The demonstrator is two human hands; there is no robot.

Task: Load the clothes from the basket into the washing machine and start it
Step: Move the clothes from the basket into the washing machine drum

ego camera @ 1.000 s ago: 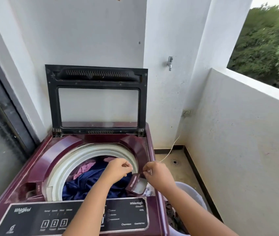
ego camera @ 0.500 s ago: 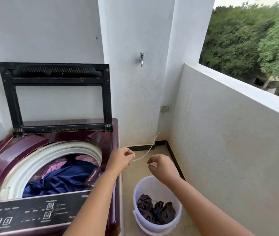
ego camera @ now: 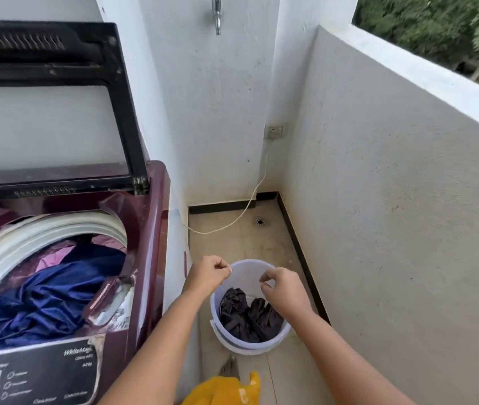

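Head view: we stand beside the washing machine, on our left with its lid up. Its drum already holds blue and pink clothes. On the floor just to the machine's right sits the white basket, really a bucket, with a dark bundle of clothes crumpled at the bottom.

Key relation: the bundle lies straight below and slightly toward us from both hands, with no clear long axis, just a lump. Our right hand hangs over the basket's right rim and looks nearer to it; our left hand hovers at the left rim, closer to the machine.

Both hands are loosely curled, thumb to fingertips; we may be pinching something thin, maybe a thread, but the view is too soft to say.

Nothing blocks the drop into the basket. The carry left must clear the machine's raised side edge. A cord runs well behind, and a yellow cloth sits near our feet.
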